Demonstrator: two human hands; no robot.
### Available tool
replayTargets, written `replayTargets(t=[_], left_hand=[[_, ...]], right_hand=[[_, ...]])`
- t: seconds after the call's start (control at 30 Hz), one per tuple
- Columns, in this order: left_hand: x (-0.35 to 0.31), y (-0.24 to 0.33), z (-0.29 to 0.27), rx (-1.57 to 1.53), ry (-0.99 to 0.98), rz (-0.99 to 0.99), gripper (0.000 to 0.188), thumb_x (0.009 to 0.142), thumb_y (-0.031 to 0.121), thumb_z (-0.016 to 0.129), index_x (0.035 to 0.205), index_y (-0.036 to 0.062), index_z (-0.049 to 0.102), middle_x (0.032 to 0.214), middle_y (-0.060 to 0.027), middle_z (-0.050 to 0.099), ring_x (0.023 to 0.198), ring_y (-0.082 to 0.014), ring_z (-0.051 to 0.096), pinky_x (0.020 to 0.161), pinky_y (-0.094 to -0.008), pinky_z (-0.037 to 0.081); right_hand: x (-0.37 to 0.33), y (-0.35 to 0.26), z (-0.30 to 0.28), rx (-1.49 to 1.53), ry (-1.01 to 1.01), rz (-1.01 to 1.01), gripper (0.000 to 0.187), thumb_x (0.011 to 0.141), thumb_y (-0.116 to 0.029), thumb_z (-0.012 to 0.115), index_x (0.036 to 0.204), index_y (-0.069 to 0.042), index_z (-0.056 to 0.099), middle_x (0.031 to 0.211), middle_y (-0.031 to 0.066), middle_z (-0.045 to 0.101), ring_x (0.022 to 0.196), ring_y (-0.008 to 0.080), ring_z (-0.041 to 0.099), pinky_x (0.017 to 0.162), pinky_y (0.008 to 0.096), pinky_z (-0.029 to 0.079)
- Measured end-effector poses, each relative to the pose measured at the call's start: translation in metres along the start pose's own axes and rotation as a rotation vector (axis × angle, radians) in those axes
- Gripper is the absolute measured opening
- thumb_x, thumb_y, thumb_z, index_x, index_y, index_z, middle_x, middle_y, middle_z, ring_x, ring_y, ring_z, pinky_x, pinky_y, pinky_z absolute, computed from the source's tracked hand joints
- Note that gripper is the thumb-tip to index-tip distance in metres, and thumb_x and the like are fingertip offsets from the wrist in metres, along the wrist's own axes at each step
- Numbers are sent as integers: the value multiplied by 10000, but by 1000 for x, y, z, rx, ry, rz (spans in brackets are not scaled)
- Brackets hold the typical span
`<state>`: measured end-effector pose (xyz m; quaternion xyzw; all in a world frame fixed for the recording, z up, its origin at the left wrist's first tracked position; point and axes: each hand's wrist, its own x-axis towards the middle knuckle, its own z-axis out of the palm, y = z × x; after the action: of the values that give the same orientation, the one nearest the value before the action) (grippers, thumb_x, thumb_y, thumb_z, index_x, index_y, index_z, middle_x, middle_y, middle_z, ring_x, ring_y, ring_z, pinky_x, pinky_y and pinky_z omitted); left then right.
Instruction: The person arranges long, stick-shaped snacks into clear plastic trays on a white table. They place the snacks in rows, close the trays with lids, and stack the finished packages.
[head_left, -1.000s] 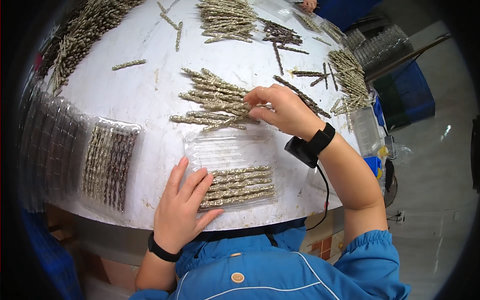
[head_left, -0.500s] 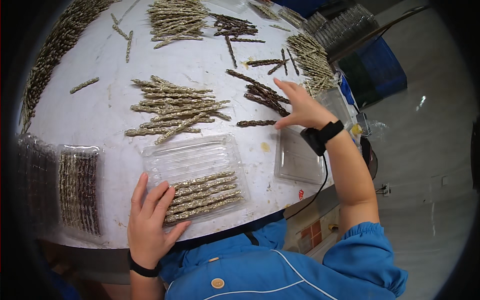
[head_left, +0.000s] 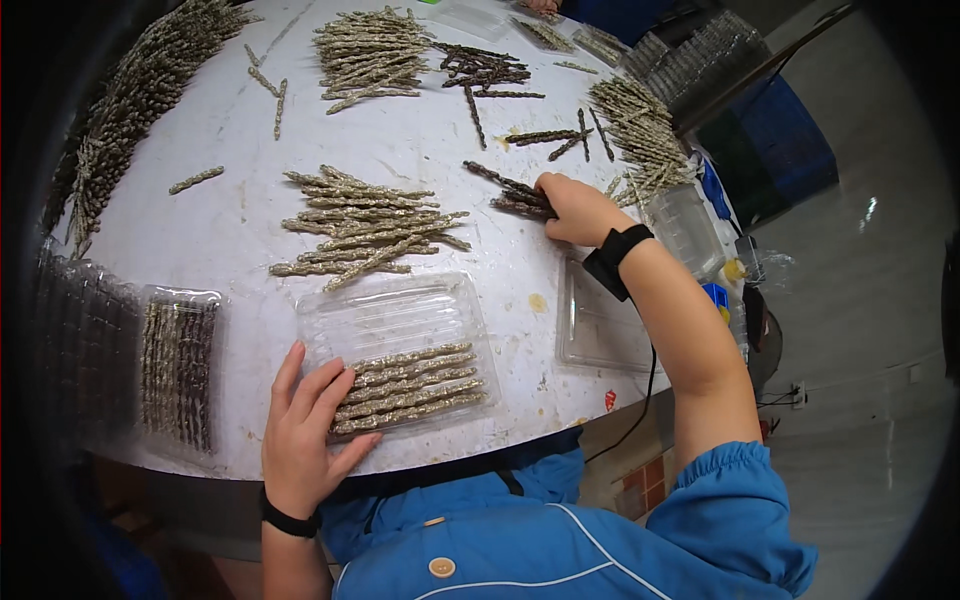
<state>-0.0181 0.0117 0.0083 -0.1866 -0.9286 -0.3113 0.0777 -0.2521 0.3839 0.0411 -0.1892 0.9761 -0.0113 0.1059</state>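
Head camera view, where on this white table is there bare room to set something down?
Bare table lies between the middle pile of sticks and the long left heap. Crowded around the right hand and the clear tray under the left hand.

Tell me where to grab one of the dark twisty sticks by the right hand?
Pinch a dark stick around its middle, coming straight down from above. It looks long and thin and lies flat on the white table, so the middle probably keeps it level. The right hand covers the near ends; the left hand rests on the clear tray.
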Motion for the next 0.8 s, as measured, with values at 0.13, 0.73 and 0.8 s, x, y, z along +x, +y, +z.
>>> replayTargets(t=[0.13,0.73,0.8], left_hand=[[-1,0,0,0,2,-13,623,648,200,811,1214,35,609,1314,-121,556,1375,-414,330,1095,-491,341],[-3,-3,7,43,82,7,595,674,167,818,1217,35,612,1394,-114,510,1399,-402,301,1114,-489,321],[-3,-3,7,16,83,7,565,686,149,788,1215,40,621,1391,-124,518,1409,-390,296,1132,-485,293]], right_hand=[[7,-2,8,-68,47,30,312,742,-126,636,998,-2,507,951,221,621,930,408,609,812,463,493],[-129,-98,17,1487,775,37,180,849,-27,617,989,-32,503,789,48,602,737,143,612,711,299,514],[-138,-118,38,1439,834,4,245,878,-32,623,1071,-31,471,858,50,615,797,134,615,743,296,516]])
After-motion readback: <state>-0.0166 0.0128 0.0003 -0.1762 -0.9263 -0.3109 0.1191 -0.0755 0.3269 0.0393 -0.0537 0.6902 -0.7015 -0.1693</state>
